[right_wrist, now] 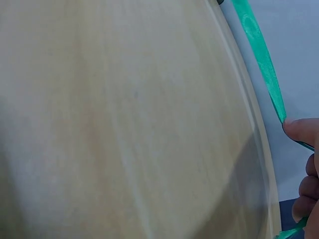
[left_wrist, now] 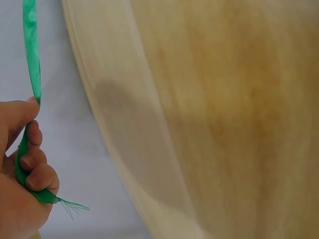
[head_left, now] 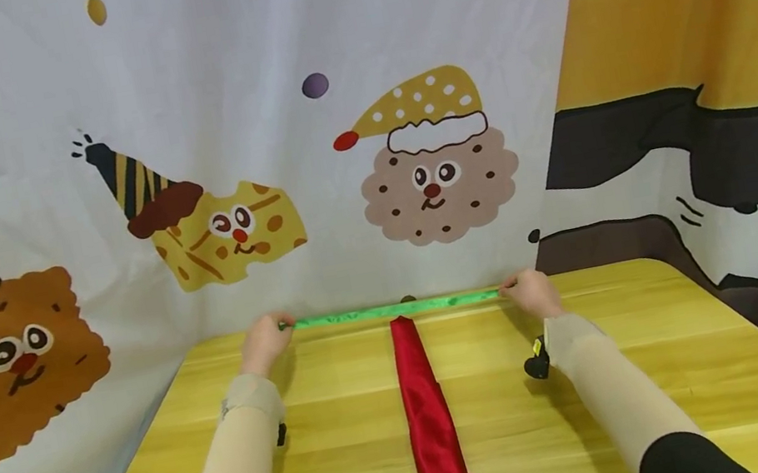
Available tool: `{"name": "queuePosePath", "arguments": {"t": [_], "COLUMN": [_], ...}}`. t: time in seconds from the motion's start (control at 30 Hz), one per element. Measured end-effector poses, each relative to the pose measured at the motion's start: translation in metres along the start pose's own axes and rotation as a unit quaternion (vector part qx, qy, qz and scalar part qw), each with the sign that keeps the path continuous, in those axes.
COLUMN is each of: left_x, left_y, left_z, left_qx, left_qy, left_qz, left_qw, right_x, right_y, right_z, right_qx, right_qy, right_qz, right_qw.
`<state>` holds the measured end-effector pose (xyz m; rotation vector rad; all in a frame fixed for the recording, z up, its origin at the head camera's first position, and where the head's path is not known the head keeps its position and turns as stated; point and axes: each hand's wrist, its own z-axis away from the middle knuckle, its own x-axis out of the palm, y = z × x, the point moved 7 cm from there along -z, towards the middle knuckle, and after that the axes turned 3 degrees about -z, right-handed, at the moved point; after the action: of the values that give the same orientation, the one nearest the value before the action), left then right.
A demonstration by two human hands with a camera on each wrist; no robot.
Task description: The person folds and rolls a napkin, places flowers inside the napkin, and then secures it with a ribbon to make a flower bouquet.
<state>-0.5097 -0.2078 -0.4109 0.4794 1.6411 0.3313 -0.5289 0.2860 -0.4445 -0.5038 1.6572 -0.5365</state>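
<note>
A narrow green ribbon (head_left: 392, 310) stretches straight across the table's far edge between the two hands. The left hand (head_left: 267, 344) pinches its left end between thumb and forefinger. In the left wrist view, the ribbon's frayed tail (left_wrist: 47, 196) passes under the curled fingers of that hand (left_wrist: 25, 164). At the other end, the right hand (head_left: 532, 294) pinches the ribbon; the right wrist view shows thumb and curled fingers (right_wrist: 309, 189) on it, with a tail (right_wrist: 291, 231) below. A folded red satiny cloth strip (head_left: 430, 422) lies lengthwise on the table, its far tip just below the ribbon.
The wooden table (head_left: 679, 386) has rounded far corners. Close behind it hangs a white curtain (head_left: 226, 60) printed with cartoon biscuits and cheese. A small black device (head_left: 536, 361) sits at the right wrist, and part of another shows at the left wrist.
</note>
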Motion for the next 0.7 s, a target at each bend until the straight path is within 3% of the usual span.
{"name": "queuePosePath", "arguments": {"t": [0.37, 0.7], "left_x": [0.018, 0.032], "left_y": [-0.005, -0.006], "left_z": [-0.001, -0.007], "left_qx": [-0.029, -0.028], "left_qy": [-0.046, -0.088], "left_qz": [0.000, -0.010], "left_qw": [0.9985, 0.9957], "right_x": [0.007, 0.015], "right_y": [0.003, 0.013], "right_z": [-0.005, -0.005], "right_qx": [0.009, 0.014], "right_qy": [-0.021, -0.032], "right_qz": [0.007, -0.007], "right_qw": [0.9997, 0.9993]}}
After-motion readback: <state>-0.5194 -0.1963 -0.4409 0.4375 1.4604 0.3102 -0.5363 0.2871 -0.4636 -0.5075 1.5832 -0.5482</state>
